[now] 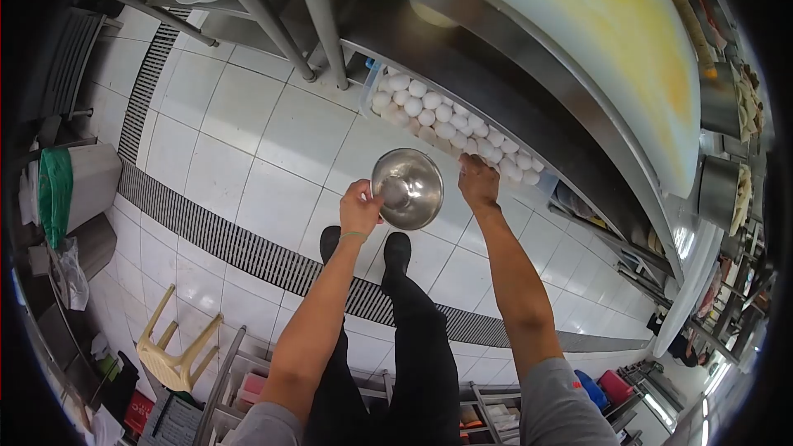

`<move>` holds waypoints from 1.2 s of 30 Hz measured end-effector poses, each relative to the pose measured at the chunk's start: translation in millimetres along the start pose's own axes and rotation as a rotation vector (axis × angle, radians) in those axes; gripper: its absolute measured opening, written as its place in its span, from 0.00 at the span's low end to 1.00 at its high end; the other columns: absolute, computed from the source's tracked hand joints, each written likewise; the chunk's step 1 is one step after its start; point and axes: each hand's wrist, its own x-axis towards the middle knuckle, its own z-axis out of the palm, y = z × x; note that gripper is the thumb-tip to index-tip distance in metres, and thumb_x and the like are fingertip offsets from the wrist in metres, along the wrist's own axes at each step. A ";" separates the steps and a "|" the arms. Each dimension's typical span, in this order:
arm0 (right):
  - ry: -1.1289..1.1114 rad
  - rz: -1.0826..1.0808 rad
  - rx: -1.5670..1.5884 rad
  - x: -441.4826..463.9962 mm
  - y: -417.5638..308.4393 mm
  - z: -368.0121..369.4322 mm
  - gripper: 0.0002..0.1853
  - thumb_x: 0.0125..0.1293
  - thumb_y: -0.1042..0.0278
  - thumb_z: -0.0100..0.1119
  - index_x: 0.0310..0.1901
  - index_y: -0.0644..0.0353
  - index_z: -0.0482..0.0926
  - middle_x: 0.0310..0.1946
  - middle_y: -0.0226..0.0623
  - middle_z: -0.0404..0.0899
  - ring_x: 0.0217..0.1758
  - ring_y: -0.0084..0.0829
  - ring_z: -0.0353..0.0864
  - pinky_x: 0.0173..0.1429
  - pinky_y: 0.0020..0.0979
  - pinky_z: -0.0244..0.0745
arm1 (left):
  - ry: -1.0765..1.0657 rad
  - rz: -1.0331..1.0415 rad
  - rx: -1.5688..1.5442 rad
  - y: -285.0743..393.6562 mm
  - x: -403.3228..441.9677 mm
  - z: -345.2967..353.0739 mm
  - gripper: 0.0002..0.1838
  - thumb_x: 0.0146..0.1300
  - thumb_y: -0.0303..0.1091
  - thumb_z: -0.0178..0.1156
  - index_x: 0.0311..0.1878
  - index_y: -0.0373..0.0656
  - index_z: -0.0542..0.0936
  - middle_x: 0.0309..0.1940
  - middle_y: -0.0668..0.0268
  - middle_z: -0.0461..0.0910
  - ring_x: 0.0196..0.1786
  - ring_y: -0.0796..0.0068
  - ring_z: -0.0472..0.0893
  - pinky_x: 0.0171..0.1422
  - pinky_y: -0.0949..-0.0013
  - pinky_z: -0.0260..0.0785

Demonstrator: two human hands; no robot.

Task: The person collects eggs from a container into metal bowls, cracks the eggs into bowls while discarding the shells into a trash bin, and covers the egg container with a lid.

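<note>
My left hand (361,210) grips the rim of a round, shiny metal bowl (421,202) between thumb and fingers. The bowl is held above the tiled floor, and its inside shows only reflections. To the right, my right hand (479,182) reaches to the near edge of a pile of white eggs (444,112). Its fingers are curled in among the eggs at the front, and what they hold, if anything, is hidden. The eggs fill a long clear plastic bin (368,92) beneath the metal counter.
A metal counter (529,49) with a white board (611,41) overhangs the eggs. A drain grate (248,231) crosses the white tile floor (285,128). Behind on the left lies a cream plastic stool (169,355). Metal pans (717,190) stand at the right.
</note>
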 end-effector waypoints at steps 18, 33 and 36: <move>0.028 0.207 0.172 135.6 -90.9 22.1 0.36 0.51 0.47 0.74 0.58 0.53 0.72 0.59 0.46 0.70 0.66 0.47 0.67 0.67 0.47 0.68 | 0.110 -0.006 -0.215 -18.8 -14.1 -20.6 0.12 0.52 0.20 0.58 0.23 0.37 0.63 0.53 0.61 0.76 0.34 0.67 0.84 0.22 0.71 0.81; -0.004 -0.202 0.117 124.7 -45.3 27.8 0.30 0.59 0.43 0.68 0.59 0.44 0.73 0.60 0.44 0.64 0.66 0.47 0.66 0.62 0.47 0.74 | 0.076 -0.006 -0.219 -33.1 -5.2 -12.0 0.11 0.53 0.21 0.59 0.24 0.38 0.64 0.55 0.62 0.76 0.32 0.68 0.84 0.22 0.71 0.81; -0.038 -0.183 0.130 125.1 -46.1 26.7 0.31 0.58 0.44 0.69 0.61 0.42 0.72 0.63 0.44 0.61 0.67 0.45 0.65 0.64 0.45 0.74 | 0.056 -0.013 -0.203 -37.4 -4.2 -11.6 0.12 0.52 0.21 0.59 0.24 0.38 0.64 0.57 0.61 0.75 0.33 0.68 0.84 0.22 0.71 0.81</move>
